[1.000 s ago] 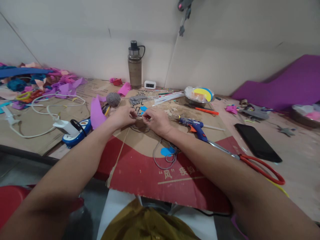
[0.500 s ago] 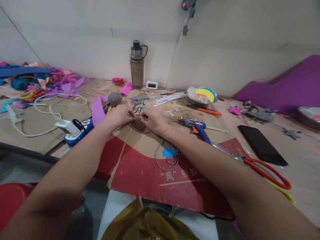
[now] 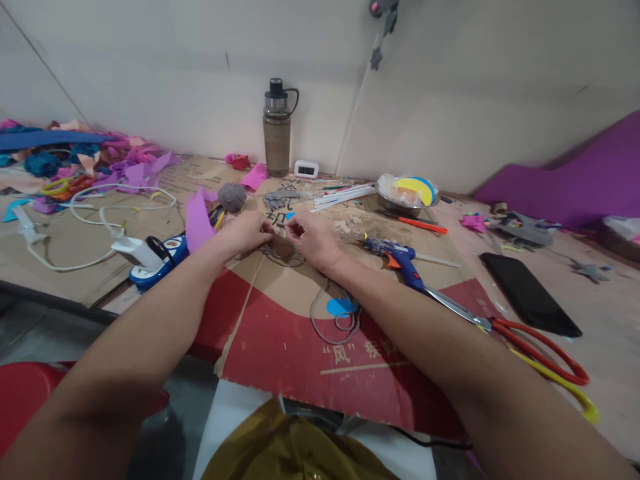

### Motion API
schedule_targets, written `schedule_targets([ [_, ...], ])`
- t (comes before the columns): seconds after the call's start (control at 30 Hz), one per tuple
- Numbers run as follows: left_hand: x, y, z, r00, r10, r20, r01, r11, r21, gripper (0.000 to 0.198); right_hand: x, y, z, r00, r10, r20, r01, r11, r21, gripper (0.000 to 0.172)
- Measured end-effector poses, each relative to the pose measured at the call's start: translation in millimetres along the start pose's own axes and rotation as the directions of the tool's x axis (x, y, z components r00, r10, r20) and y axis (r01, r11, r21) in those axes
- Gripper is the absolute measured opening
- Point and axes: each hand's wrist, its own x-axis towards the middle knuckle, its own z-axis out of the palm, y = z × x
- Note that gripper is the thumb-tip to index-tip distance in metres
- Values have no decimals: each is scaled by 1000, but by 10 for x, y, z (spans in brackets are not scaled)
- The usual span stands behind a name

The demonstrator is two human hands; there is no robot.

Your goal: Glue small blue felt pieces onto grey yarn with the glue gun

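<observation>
Over the middle of the cardboard sheet (image 3: 280,360), my left hand (image 3: 250,232) and my right hand (image 3: 314,239) face each other a small gap apart. Both have their fingers pinched together on thin grey yarn (image 3: 286,264), which sags in loops just below them; the stretch between the fingertips is barely visible. More of the yarn lies in loose coils beside my right forearm, around a blue cutout (image 3: 341,307). Behind my left hand sits a grey yarn ball (image 3: 233,197). A blue glue gun (image 3: 400,259) lies to the right of my right hand.
Red-and-yellow-handled scissors (image 3: 540,347) and a black phone (image 3: 530,293) lie at right. At the back stand a water bottle (image 3: 277,133), a small clock (image 3: 306,169) and a bowl (image 3: 400,203). A blue power strip (image 3: 160,263) with cables and felt scraps (image 3: 135,170) are at left.
My two hands have drawn slightly apart, with the fingers still pinched. The whole view has shifted a little; the things on the table stay in place.
</observation>
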Motion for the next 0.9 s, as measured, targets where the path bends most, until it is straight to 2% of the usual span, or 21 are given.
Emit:
schedule_targets([
  [0.13,-26,38,-43,998,-45,-45,42,997,-71,25,-6,18,35,995,84,-47,-77,988,132,8],
  [0.3,-26,51,-27,999,-18,47,20,999,-38,22,-77,55,-1,994,95,-45,-84,976,201,7],
  [0.53,6,91,54,994,96,48,-95,995,-26,17,-157,179,-147,1000,-12,16,11,1000,19,9],
  [0.63,3,132,57,995,85,44,-85,996,-6,16,-167,184,-199,999,-11,38,13,998,-56,11],
  [0.77,20,84,80,996,83,37,-84,996,15,15,-143,65,-190,996,15,83,-1,984,-177,13],
  [0.9,44,9,90,996,87,-2,-87,996,16,13,-107,-30,-130,990,121,77,-101,970,-221,16],
])
